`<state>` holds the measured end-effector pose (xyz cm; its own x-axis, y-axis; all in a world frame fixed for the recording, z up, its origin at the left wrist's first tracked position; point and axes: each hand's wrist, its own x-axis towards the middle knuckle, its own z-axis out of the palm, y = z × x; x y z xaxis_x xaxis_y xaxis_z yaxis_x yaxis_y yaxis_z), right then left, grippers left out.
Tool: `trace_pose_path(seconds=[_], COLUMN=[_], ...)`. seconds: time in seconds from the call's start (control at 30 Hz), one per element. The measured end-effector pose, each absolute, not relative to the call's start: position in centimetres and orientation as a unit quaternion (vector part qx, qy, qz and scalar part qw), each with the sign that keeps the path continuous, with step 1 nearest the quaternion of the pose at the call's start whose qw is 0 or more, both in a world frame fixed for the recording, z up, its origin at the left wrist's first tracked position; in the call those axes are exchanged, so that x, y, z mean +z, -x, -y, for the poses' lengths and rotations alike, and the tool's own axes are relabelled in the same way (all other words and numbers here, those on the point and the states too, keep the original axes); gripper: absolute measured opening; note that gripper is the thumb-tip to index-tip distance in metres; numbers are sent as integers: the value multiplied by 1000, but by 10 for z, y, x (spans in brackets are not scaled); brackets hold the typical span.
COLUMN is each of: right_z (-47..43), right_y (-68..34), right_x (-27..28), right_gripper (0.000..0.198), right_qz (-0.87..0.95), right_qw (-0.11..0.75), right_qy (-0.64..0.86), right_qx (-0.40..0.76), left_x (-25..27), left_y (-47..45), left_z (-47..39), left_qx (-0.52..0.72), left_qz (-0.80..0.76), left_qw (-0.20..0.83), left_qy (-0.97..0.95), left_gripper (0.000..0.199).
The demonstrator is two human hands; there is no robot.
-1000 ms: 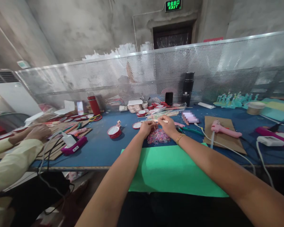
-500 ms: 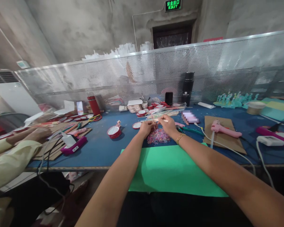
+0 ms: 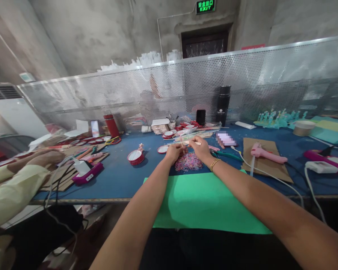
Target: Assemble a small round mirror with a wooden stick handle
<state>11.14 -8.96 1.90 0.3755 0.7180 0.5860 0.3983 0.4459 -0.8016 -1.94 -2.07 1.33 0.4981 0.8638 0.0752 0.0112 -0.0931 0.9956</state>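
My left hand (image 3: 174,153) is closed, its fingertips pinching a small pinkish upright piece (image 3: 181,140) too small to name. Close beside it, my right hand (image 3: 202,150) has its fingers wrapped round a pale thin stick (image 3: 197,143), whose tip is hidden near the left fingers. Just below both hands lies a heap of small multicoloured elastic bands (image 3: 189,162). A green sheet (image 3: 205,202) spreads under my forearms and hangs over the table edge. One round red-rimmed white lid-like disc (image 3: 162,149) rests left of my left hand.
A stack of red-rimmed discs (image 3: 135,157) stands to the left. On the right, a pink glue gun (image 3: 269,154) lies on cardboard (image 3: 278,174), with a white cable nearby. A black flask (image 3: 223,105) stands behind. A co-worker's hands (image 3: 49,157) are at far left.
My hands stay in almost the same place, with only slight finger movement. At far left, the co-worker's hands have shifted a little.
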Motion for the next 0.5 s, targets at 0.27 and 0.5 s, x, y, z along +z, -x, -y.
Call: trace_pose_path(seconds=[0.27, 0.5], right_z=[91, 90], right_y=[-107, -112], right_x=[20, 19], right_gripper=[16, 15], right_qz=[571, 548], right_qw=[645, 656], right_qy=[495, 503], right_qx=[117, 126], left_x=[9, 12], left_y=[19, 19], left_z=[17, 19], left_qx=[372, 370], left_qz=[-320, -337], left_qw=[582, 583], left_qy=[-648, -640], left_gripper=[29, 26])
